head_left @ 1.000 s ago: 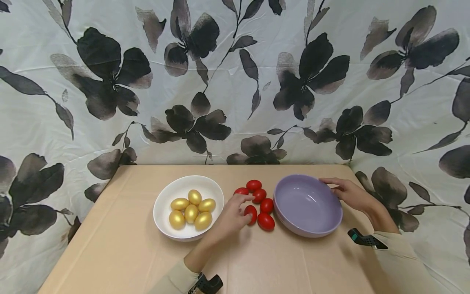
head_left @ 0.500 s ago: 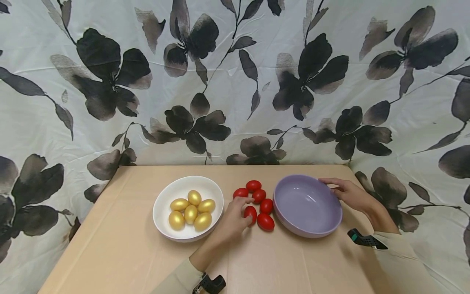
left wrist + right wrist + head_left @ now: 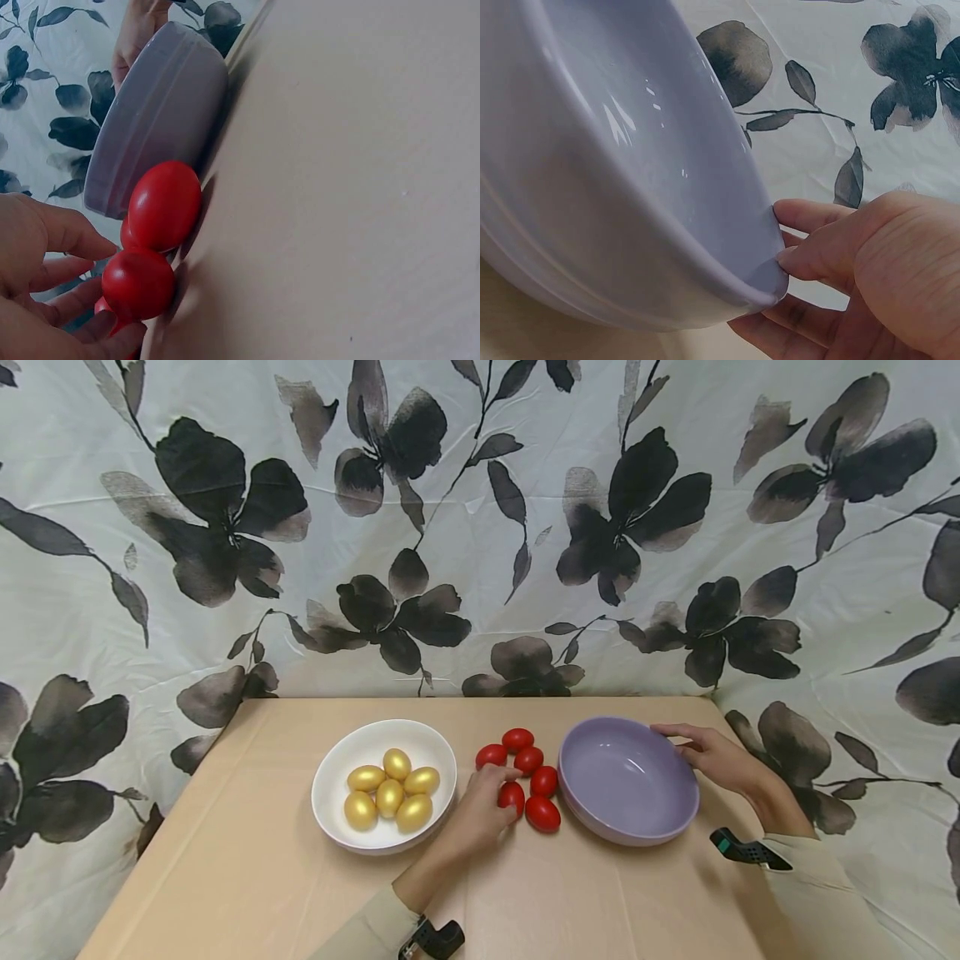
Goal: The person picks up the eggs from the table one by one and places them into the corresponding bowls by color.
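Observation:
My left hand (image 3: pixel 480 810) is at the left of a loose cluster of shiny red eggs on the table. Thumb and fingers curl round one red egg (image 3: pixel 139 283), which rests low on the tabletop. Right beside it is another red egg (image 3: pixel 543 813). At the right, a purple bowl (image 3: pixel 630 777) stands with nothing inside. My right hand (image 3: pixel 723 764) holds its far right rim, fingertips at the edge and the other fingers against the outer wall, as the right wrist view shows. Left of the eggs is a white bowl (image 3: pixel 330 814) with several golden eggs (image 3: pixel 389 798).
The light wooden-coloured table (image 3: pixel 247 860) ends at the back against a white cloth (image 3: pixel 495 543) with dark flower prints. More red eggs (image 3: pixel 517 741) lie between the two bowls, close to the purple bowl's left side.
My left hand has shifted slightly forward and right, and its thumb and fingers have closed in round the red egg. The right hand and both bowls have stayed put.

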Demonstrator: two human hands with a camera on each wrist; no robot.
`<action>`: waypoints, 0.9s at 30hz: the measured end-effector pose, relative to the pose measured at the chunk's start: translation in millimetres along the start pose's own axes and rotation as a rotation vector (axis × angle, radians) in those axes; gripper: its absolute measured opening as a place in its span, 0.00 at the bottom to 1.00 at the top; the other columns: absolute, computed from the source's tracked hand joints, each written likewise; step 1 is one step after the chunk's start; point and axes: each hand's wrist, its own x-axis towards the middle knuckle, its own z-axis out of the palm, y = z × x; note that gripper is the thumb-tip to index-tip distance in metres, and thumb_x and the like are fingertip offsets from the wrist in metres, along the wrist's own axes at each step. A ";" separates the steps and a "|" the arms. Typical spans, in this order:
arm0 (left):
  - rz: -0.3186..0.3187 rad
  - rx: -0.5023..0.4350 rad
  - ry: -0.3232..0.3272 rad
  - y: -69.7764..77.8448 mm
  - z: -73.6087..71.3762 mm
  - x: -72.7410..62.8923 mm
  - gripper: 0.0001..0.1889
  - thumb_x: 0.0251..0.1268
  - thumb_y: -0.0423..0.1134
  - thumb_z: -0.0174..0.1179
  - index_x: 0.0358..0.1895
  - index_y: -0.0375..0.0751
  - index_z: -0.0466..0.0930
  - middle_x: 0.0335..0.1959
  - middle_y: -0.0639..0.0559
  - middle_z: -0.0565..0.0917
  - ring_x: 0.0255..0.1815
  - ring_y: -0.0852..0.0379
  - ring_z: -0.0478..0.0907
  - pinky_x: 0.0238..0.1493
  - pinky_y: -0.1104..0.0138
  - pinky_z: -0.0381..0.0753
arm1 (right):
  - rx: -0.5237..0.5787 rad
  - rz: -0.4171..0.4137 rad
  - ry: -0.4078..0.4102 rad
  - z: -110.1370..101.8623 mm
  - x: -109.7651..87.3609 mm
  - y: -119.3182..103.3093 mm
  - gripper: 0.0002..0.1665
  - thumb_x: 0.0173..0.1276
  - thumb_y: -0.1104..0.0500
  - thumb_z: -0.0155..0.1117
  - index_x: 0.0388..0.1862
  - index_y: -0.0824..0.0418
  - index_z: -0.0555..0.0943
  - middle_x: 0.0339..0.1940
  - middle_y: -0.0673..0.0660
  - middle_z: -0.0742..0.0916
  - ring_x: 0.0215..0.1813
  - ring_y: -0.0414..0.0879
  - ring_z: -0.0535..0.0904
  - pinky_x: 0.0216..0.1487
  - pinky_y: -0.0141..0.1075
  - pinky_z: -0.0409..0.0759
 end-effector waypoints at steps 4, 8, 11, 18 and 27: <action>-0.006 0.017 0.010 1.5 2.0 2.5 0.27 0.63 0.27 0.63 0.67 0.42 0.75 0.64 0.50 0.72 0.69 0.49 0.65 0.68 0.54 0.73 | 0.000 0.002 0.000 -0.1 -0.3 0.7 0.32 0.72 0.78 0.45 0.75 0.67 0.69 0.73 0.74 0.70 0.64 0.73 0.76 0.54 0.43 0.84; -0.014 0.030 0.020 2.8 2.9 4.7 0.27 0.62 0.26 0.63 0.66 0.41 0.77 0.61 0.49 0.72 0.66 0.49 0.67 0.65 0.54 0.75 | -0.002 -0.004 0.003 0.4 -0.5 0.6 0.32 0.72 0.78 0.45 0.74 0.68 0.69 0.73 0.74 0.70 0.64 0.73 0.76 0.54 0.43 0.84; -0.020 0.042 0.028 3.4 3.0 5.5 0.26 0.62 0.26 0.64 0.65 0.40 0.77 0.59 0.47 0.72 0.64 0.48 0.68 0.65 0.54 0.75 | -0.012 -0.012 0.003 1.0 -0.6 -0.1 0.32 0.72 0.78 0.45 0.74 0.68 0.69 0.73 0.75 0.71 0.63 0.73 0.77 0.54 0.41 0.84; -0.027 0.056 0.027 2.4 3.0 4.2 0.25 0.63 0.29 0.65 0.65 0.36 0.77 0.63 0.43 0.72 0.65 0.45 0.69 0.66 0.51 0.74 | -0.017 -0.008 0.003 1.2 -0.7 -0.9 0.32 0.72 0.78 0.45 0.74 0.67 0.69 0.73 0.74 0.71 0.63 0.73 0.77 0.53 0.40 0.84; -0.055 0.042 -0.003 -0.3 4.1 3.1 0.27 0.60 0.31 0.68 0.64 0.33 0.75 0.62 0.42 0.76 0.61 0.46 0.73 0.63 0.52 0.78 | -0.007 0.002 -0.004 0.3 -1.5 -0.9 0.33 0.72 0.78 0.43 0.75 0.67 0.68 0.73 0.74 0.70 0.64 0.73 0.77 0.54 0.41 0.84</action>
